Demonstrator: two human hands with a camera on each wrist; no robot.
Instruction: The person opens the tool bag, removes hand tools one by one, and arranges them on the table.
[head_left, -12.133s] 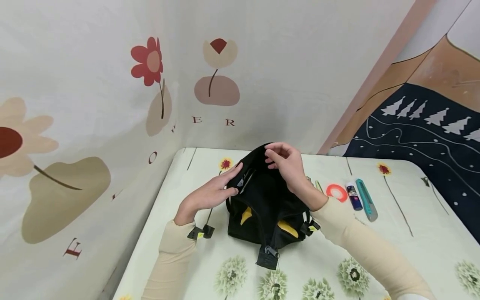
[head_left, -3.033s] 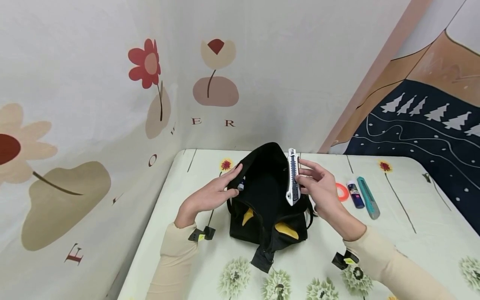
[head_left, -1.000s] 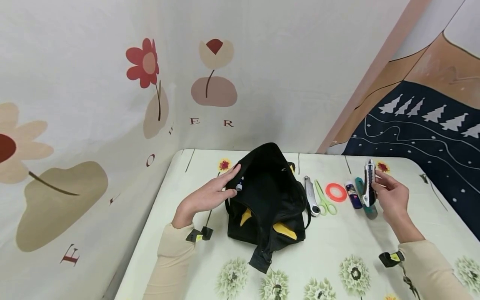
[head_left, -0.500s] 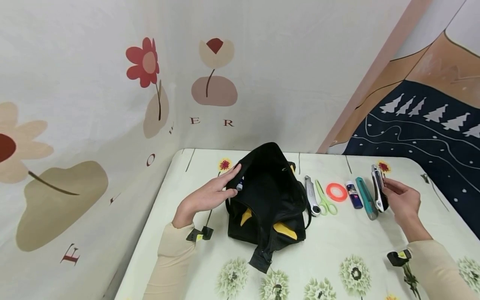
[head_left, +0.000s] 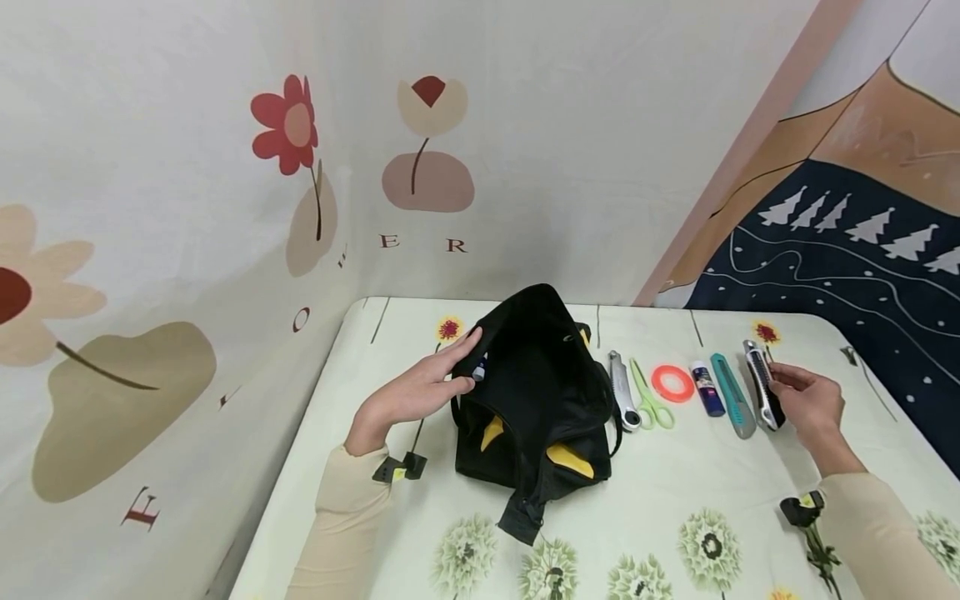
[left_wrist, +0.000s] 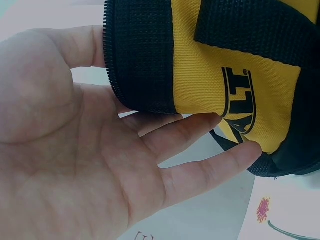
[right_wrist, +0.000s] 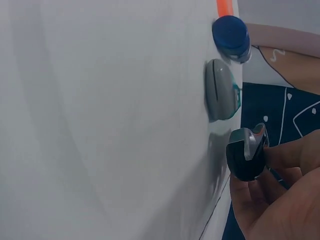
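Observation:
A black and yellow tool bag (head_left: 540, 400) stands with its mouth spread wide. My left hand (head_left: 412, 392) grips its left rim, thumb on the inner side and fingers on the yellow outer side (left_wrist: 270, 100). Just inside the rim by the thumb, a small blue and grey-ended object (head_left: 480, 369) shows. At the far right, my right hand (head_left: 810, 404) pinches a silver and black utility knife (head_left: 763, 387) between thumb and fingers. In the right wrist view the knife's dark butt end (right_wrist: 245, 160) points at the camera, close over the tabletop.
Left of the knife lie a teal cutter (head_left: 733, 396), a blue glue stick (head_left: 707, 390), an orange tape ring (head_left: 672, 384), green scissors (head_left: 651, 400) and a silver ratchet-like tool (head_left: 622, 392) beside the bag. A printed wall (head_left: 555, 208) rises behind the table.
Earlier my right hand was at the bag's rim, then held the utility knife beside the mouth. It has carried the knife right and lowered it beside the teal cutter. My left hand stays put.

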